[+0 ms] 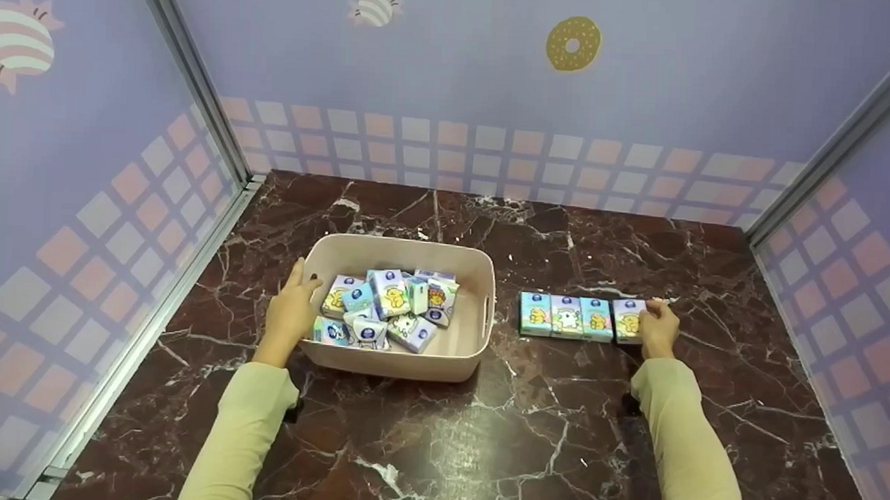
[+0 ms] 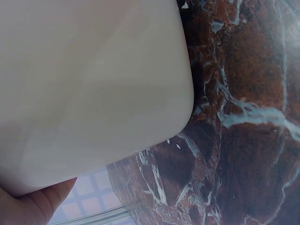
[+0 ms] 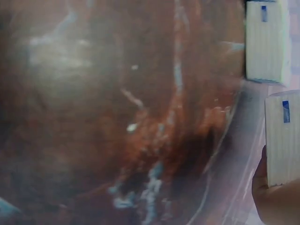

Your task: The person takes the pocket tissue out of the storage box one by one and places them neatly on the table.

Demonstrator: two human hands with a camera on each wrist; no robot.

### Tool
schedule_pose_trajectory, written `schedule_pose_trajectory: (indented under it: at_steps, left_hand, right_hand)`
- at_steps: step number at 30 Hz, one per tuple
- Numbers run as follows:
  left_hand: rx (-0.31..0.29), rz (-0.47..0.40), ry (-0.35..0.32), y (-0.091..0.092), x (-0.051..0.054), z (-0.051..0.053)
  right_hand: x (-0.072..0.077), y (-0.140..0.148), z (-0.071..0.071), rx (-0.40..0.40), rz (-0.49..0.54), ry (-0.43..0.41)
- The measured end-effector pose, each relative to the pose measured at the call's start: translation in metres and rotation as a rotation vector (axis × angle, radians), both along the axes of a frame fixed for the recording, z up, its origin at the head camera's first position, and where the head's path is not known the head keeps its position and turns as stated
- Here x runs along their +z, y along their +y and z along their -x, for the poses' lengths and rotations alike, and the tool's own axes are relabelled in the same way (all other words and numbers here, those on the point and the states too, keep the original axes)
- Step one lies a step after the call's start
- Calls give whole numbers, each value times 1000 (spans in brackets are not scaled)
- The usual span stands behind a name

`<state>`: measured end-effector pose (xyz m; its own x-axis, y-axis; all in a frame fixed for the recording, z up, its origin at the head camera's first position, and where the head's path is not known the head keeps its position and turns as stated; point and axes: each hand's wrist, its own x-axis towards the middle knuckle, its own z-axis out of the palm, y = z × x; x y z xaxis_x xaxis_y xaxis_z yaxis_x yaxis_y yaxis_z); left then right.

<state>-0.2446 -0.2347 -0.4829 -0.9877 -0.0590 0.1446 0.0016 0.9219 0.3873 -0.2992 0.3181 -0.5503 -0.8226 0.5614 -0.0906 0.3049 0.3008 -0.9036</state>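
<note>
A beige basket [image 1: 410,365] holds a loose pile of small tissue packs [image 1: 390,293]. My left hand [image 1: 290,314] is at its left wall, fingers at the rim; in the left wrist view the thumb [image 2: 42,201] lies along the basket's pale wall [image 2: 103,93]. To the right, several packs [image 1: 566,317] lie side by side in a row on the dark marble surface. My right hand [image 1: 659,331] pinches a purple pack [image 1: 627,322] at the row's right end, with a narrow gap to its neighbour. The right wrist view shows the held pack [image 3: 283,140] from its edge, fingers partly hidden.
The marble surface [image 1: 467,431] is bounded by a patterned back wall [image 1: 482,94] and two side walls [image 1: 34,187] with metal edge strips. Small white flecks lie behind the basket and the row.
</note>
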Motion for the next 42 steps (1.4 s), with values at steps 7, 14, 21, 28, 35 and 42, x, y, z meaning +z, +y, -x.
schedule_pose_trajectory:
  at_steps: [7, 14, 21, 28, 35, 42]
  left_hand:
    - [-3, 6, -15, 0, 1, 0]
    - [3, 4, -22, -1, 1, 1]
    - [-2, 1, -5, 0, -1, 0]
    - [-4, 22, 14, -1, 0, -2]
    - [1, 15, 7, -1, 0, -1]
    - [-5, 16, 16, 0, 0, 0]
  right_hand:
    - [-5, 2, -3, 54, 35, -36]
    - [-4, -4, -2, 118, 105, -5]
    - [-4, -11, -5, 224, 123, -37]
    - [-14, -8, -4, 296, 19, -17]
    - [-7, -10, -6, 333, -142, -149]
    - [-2, -12, -5, 336, -250, -153]
